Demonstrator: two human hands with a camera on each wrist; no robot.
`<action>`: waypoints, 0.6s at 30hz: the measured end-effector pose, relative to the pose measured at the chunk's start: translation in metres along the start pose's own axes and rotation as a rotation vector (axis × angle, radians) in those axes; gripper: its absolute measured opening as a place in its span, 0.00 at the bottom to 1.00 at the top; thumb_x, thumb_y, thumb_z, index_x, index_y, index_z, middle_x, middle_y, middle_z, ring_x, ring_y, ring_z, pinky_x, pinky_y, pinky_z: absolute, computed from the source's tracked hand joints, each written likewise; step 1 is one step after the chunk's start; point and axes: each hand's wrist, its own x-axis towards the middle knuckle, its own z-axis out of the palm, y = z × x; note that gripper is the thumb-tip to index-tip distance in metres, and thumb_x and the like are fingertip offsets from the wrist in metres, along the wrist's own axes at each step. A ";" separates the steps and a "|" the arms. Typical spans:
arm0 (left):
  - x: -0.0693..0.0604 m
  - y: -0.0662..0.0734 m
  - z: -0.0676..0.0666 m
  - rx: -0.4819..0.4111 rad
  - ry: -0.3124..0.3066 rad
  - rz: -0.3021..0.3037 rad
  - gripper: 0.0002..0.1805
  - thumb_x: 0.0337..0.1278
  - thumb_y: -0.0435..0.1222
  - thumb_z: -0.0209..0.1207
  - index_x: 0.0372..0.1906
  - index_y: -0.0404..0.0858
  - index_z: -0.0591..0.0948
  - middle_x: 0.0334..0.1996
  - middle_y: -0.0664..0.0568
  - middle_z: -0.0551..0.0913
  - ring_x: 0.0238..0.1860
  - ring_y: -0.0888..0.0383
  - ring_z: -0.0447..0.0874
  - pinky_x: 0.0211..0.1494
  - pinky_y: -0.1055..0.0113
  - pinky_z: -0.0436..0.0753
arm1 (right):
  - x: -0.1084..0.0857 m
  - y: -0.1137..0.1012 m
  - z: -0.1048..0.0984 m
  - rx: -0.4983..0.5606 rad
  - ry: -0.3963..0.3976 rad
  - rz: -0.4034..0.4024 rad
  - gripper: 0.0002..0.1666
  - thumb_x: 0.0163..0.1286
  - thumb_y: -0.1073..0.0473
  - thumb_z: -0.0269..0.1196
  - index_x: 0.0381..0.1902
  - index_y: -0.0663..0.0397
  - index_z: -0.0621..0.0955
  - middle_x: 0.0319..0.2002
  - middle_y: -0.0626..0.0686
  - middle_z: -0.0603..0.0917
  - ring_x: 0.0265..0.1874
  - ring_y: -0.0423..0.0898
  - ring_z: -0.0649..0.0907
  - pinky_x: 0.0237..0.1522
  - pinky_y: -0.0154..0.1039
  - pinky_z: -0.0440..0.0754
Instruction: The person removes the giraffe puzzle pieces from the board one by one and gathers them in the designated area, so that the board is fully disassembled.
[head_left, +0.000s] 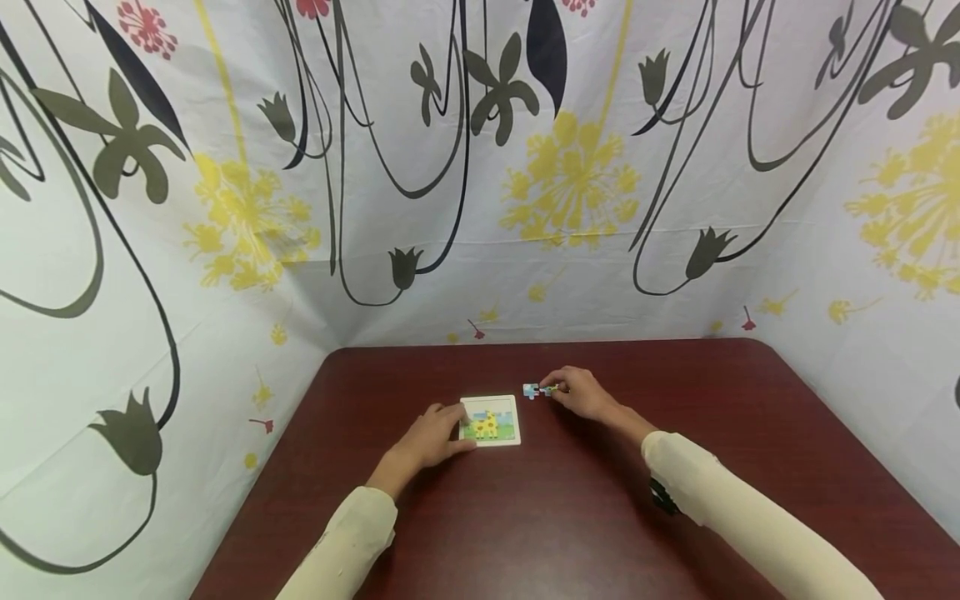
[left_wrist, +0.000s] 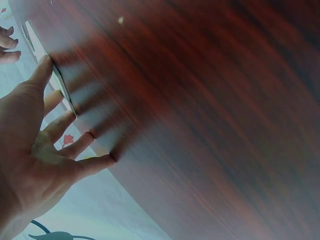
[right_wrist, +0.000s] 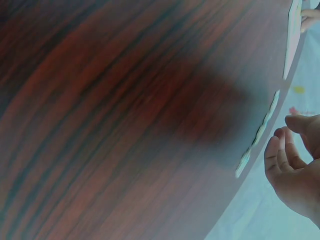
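Note:
A jigsaw puzzle board (head_left: 491, 443) with a white rim and a giraffe picture lies flat on the table. The upper part of its picture area is blank white. My left hand (head_left: 432, 435) rests at the board's left side, fingers spread, with the thumb at its near edge; in the left wrist view that hand (left_wrist: 47, 145) touches the table with several fingertips. Just right of the board lie loose blue puzzle pieces (head_left: 531, 391). Over them is my right hand (head_left: 582, 392). In the right wrist view, this hand (right_wrist: 295, 160) is loosely bent, apart from the row of pieces (right_wrist: 257, 135).
The dark red wooden table (head_left: 525, 517) has rounded far corners. A white cloth (head_left: 450, 308) printed with flowers hangs behind it and along both sides. Something dark (head_left: 663, 497) shows beneath the right sleeve.

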 end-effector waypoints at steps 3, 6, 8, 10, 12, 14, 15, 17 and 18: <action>0.001 -0.001 0.000 0.003 0.001 -0.007 0.23 0.64 0.53 0.69 0.52 0.43 0.76 0.51 0.50 0.83 0.57 0.44 0.76 0.56 0.45 0.77 | 0.004 -0.007 0.006 0.016 0.003 -0.034 0.10 0.68 0.73 0.67 0.47 0.64 0.88 0.44 0.62 0.86 0.35 0.50 0.81 0.37 0.41 0.79; 0.001 -0.002 0.001 0.001 0.002 -0.016 0.24 0.64 0.54 0.69 0.51 0.43 0.75 0.46 0.52 0.82 0.54 0.46 0.75 0.53 0.48 0.77 | 0.007 -0.013 0.013 0.024 -0.004 -0.051 0.10 0.68 0.72 0.68 0.47 0.62 0.88 0.45 0.61 0.87 0.36 0.49 0.83 0.37 0.41 0.80; 0.001 -0.002 0.001 -0.001 0.000 -0.020 0.23 0.64 0.54 0.68 0.51 0.44 0.75 0.45 0.53 0.82 0.54 0.46 0.75 0.53 0.48 0.76 | 0.009 -0.017 0.018 0.034 -0.019 -0.047 0.11 0.69 0.72 0.67 0.48 0.61 0.88 0.46 0.60 0.87 0.37 0.50 0.83 0.38 0.42 0.80; 0.001 -0.002 0.001 -0.004 -0.001 -0.023 0.24 0.64 0.55 0.68 0.51 0.44 0.75 0.45 0.52 0.82 0.54 0.46 0.75 0.53 0.48 0.76 | 0.011 -0.022 0.022 0.036 -0.036 -0.045 0.11 0.70 0.71 0.66 0.49 0.60 0.88 0.46 0.59 0.87 0.38 0.50 0.84 0.39 0.43 0.81; 0.001 -0.002 0.000 -0.007 -0.005 -0.026 0.24 0.64 0.55 0.68 0.51 0.44 0.75 0.46 0.52 0.82 0.55 0.46 0.75 0.53 0.48 0.77 | 0.012 -0.027 0.027 0.039 -0.049 -0.047 0.12 0.71 0.71 0.66 0.50 0.60 0.88 0.46 0.58 0.87 0.38 0.49 0.84 0.39 0.42 0.81; 0.002 -0.002 0.000 -0.014 -0.010 -0.036 0.24 0.64 0.55 0.68 0.51 0.44 0.75 0.46 0.52 0.81 0.55 0.46 0.75 0.53 0.48 0.77 | 0.014 -0.032 0.031 0.044 -0.060 -0.050 0.12 0.71 0.71 0.66 0.50 0.60 0.88 0.46 0.58 0.87 0.37 0.49 0.85 0.38 0.42 0.81; 0.002 -0.002 0.000 -0.018 -0.014 -0.045 0.24 0.64 0.56 0.68 0.52 0.44 0.75 0.47 0.51 0.81 0.55 0.46 0.75 0.53 0.48 0.77 | 0.015 -0.034 0.033 0.043 -0.062 -0.054 0.11 0.71 0.71 0.66 0.50 0.59 0.88 0.46 0.58 0.87 0.37 0.48 0.84 0.38 0.42 0.80; 0.002 -0.002 0.000 -0.024 -0.021 -0.057 0.25 0.65 0.56 0.67 0.52 0.44 0.76 0.47 0.51 0.81 0.55 0.46 0.75 0.53 0.48 0.77 | 0.017 -0.037 0.038 0.052 -0.072 -0.056 0.11 0.72 0.70 0.65 0.50 0.59 0.88 0.46 0.57 0.87 0.37 0.47 0.84 0.38 0.41 0.81; 0.002 -0.002 0.000 -0.026 -0.024 -0.063 0.25 0.65 0.56 0.67 0.53 0.44 0.76 0.47 0.51 0.80 0.56 0.46 0.75 0.53 0.48 0.77 | 0.018 -0.039 0.040 0.056 -0.076 -0.057 0.11 0.72 0.69 0.65 0.50 0.59 0.88 0.46 0.57 0.87 0.38 0.47 0.84 0.39 0.41 0.82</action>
